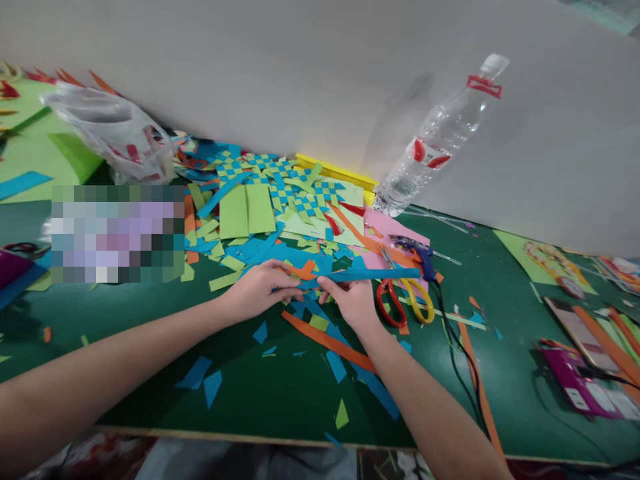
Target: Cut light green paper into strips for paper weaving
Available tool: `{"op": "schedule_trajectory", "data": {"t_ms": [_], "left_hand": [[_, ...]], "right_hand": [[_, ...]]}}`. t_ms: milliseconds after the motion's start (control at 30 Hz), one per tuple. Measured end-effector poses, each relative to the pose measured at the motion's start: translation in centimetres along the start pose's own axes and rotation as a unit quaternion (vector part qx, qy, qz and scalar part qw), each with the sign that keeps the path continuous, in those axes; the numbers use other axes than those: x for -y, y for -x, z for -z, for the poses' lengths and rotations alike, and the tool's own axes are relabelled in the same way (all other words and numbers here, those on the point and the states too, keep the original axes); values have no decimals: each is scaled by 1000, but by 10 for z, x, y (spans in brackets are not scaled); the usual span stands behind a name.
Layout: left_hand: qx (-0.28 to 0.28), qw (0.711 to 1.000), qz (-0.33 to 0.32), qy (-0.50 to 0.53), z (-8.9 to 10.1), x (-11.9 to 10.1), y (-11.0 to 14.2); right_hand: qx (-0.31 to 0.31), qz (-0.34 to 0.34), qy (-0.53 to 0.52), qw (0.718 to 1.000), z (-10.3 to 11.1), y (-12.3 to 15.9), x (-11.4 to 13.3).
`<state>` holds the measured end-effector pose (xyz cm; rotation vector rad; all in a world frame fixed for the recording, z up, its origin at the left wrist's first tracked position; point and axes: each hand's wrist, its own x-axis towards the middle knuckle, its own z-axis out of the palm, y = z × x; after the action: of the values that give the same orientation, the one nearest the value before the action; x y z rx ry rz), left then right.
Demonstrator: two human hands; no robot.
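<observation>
A flat blue paper strip [375, 274] lay at the centre of the frame, pointing right, its left end pinched between the fingers and thumb of the left hand [263, 291] and its middle gripped by the right hand [354, 301]. Just right of the right hand were scissors with red and yellow plastic handles [412, 288]. Behind the hands, upper centre, lay blue-and-green checkered woven paper pieces [306, 200]. A clear plastic bottle [445, 130] leaned at upper right, and a crumpled translucent plastic bag [133, 143] sat at upper left.
</observation>
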<state>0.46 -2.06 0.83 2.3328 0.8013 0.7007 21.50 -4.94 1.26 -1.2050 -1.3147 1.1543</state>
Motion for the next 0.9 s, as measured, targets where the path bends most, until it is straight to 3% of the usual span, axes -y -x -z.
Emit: {"op": "schedule_trajectory", "data": {"t_ms": [267,467,633,900], "left_hand": [[11,1000,-21,1,1,-3,0],[-3,999,40,-18,4,-3,-1],[14,999,10,-37,5,-3,-2],[25,999,-22,-36,5,-6,-1]], "right_hand": [[4,-11,-5,1000,0,2,2],[-2,2,6,1000,2,0,1],[-38,-3,-17,999,5,-5,-6],[-40,-4,-31,999,3,-4,-3]]}}
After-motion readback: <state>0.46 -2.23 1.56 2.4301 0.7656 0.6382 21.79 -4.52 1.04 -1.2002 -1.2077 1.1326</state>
